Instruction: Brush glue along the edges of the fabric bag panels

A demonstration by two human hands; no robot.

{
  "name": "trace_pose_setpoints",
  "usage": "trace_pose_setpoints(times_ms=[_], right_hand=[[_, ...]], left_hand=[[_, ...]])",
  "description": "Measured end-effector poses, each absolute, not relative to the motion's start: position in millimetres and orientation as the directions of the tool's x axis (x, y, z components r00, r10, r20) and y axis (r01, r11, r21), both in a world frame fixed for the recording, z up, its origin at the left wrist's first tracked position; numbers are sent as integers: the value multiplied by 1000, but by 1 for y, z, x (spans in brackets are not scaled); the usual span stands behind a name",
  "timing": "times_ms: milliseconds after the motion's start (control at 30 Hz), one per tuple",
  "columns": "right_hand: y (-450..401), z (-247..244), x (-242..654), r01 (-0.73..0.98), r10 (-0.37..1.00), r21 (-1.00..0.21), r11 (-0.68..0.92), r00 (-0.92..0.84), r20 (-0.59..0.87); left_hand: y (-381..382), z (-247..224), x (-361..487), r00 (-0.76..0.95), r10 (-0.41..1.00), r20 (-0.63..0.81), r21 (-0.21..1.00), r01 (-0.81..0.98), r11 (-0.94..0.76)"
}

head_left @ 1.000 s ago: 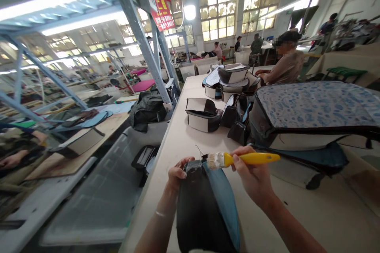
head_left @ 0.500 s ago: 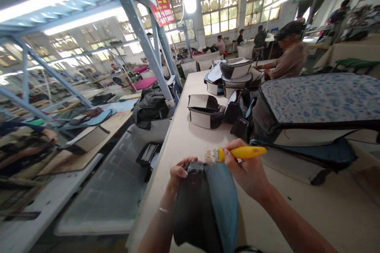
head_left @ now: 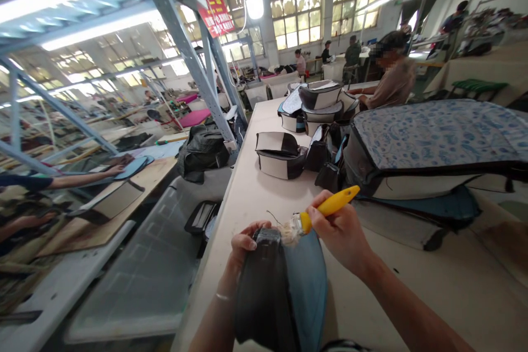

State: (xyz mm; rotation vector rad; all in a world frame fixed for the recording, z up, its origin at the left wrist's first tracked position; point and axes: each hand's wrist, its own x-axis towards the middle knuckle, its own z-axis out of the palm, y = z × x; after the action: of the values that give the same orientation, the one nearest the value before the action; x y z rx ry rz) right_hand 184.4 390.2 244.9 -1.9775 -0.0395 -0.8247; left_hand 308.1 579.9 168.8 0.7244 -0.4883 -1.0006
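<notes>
My left hand is closed on the far end of a black and blue fabric bag, thumb on the near side and fingers behind it. The bag stands on edge, its blue panel facing right. In my right hand is a paintbrush with a yellow handle, pinched near its ferrule. Its pale, clumped bristles lie against the seam where the black side meets the blue panel, close to my left fingertips. A loose dark thread sticks up beside the bristles.
On the pale table a grey-and-black bag sits ahead, with more bags stacked behind. Large patterned-lining bags lie at right. Left of the table is a translucent plastic bin; a co-worker's arm reaches across a board beyond it.
The brush has tilted, its handle end rising and its bristles dropping onto the bag's blue edge. At left, the co-worker's arm now stretches to a blue piece. The whole view has shifted slightly.
</notes>
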Motion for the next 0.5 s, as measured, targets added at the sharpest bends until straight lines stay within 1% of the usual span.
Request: trace_pose_setpoints(times_ms=[67,100,167,233,300,400,500], right_hand=[[389,240,184,349,-252,-754,-557,794,553],[389,237,184,341,-250,-742,-578,792,558],[391,232,184,339,-307,-744,-576,754,581],[395,227,184,371,-367,-781,-503,726,582],[400,222,185,400,-342,-804,-440,753,562],[404,217,188,384,-266,-783,-489,790,553],[405,217,189,396,-308,-785,-477,761,571]], left_hand=[[581,168,308,476,-877,68,746,560,361],[581,167,308,479,-874,77,748,552,368],[582,166,309,479,-874,77,755,544,365],[582,167,309,482,-874,65,761,543,356],[580,169,308,505,-859,80,773,512,373],[585,174,306,537,-833,131,818,417,397],[610,168,305,571,-806,154,903,250,350]])
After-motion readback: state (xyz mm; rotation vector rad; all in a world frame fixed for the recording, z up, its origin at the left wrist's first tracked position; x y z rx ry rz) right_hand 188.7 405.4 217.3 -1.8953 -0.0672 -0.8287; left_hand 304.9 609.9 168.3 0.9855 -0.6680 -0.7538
